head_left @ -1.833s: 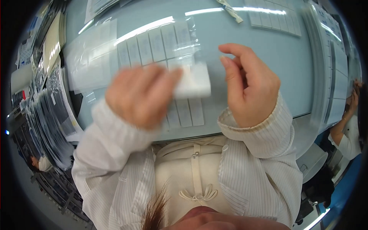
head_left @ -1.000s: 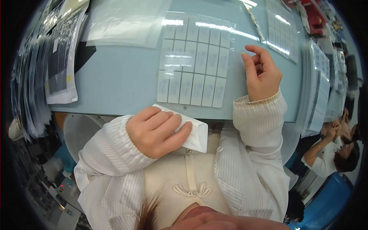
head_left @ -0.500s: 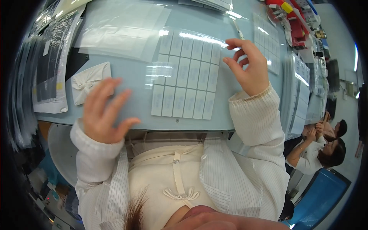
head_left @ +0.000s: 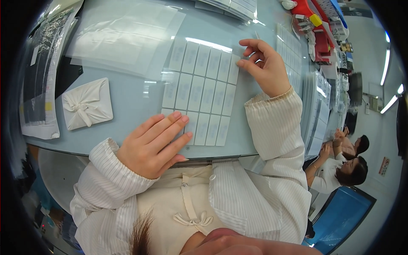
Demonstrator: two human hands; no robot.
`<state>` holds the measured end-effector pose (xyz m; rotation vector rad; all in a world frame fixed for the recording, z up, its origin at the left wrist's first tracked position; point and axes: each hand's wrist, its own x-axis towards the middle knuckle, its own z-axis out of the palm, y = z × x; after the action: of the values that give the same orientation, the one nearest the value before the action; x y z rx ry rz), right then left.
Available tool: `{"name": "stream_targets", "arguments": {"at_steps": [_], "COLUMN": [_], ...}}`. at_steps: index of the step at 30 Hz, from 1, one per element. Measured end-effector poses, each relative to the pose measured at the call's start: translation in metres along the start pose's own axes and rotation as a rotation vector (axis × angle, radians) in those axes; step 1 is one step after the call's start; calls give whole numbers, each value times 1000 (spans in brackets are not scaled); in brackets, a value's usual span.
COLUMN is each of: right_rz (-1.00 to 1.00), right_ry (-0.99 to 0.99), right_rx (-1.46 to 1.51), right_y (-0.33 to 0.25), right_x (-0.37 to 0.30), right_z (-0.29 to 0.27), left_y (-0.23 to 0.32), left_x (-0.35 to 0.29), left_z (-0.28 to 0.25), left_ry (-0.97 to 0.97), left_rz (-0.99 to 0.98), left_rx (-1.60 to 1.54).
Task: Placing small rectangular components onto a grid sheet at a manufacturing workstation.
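A sheet of white rectangular labels with faint blue print [head_left: 207, 87] lies on the pale blue tabletop in front of me, set out in three rows. Flat over its near left corner rests my left hand [head_left: 155, 144], fingers stretched out and holding nothing. At the far right corner is my right hand [head_left: 265, 66]; thumb and forefinger are apart and the other fingers curl. Its thumb tip is close to the sheet's edge, and I cannot tell whether it touches. Left of the sheet sits a folded white cloth pad with a knot [head_left: 88, 104].
Large translucent film sheets [head_left: 123, 38] lie at the far left, beside plastic-wrapped packs [head_left: 40, 97]. More label sheets [head_left: 231, 7] are at the back and in a stack [head_left: 316, 106] on the right. A red holder [head_left: 324, 44] stands far right. Two people [head_left: 342, 170] sit beyond.
My left hand has moved right, from near the cloth pad onto the sheet's near left corner. My right hand stays by the far right corner. The whole view has shifted slightly.
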<state>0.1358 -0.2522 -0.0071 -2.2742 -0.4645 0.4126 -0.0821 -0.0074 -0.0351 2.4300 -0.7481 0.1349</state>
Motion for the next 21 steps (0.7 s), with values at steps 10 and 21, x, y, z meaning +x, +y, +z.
{"name": "stream_targets", "arguments": {"at_steps": [10,21], "right_rz": [68,94], "right_ry": [-43,-1], "right_rx": [69,7], "right_y": [-1,-6], "right_x": [8,-2], "right_z": [-3,-2], "left_y": [-1,-1], "left_x": [0,1], "left_z": [-2,-3], "left_ry": [-20,-25], "left_rz": [-21,-32], "left_rx": [-11,-13]}}
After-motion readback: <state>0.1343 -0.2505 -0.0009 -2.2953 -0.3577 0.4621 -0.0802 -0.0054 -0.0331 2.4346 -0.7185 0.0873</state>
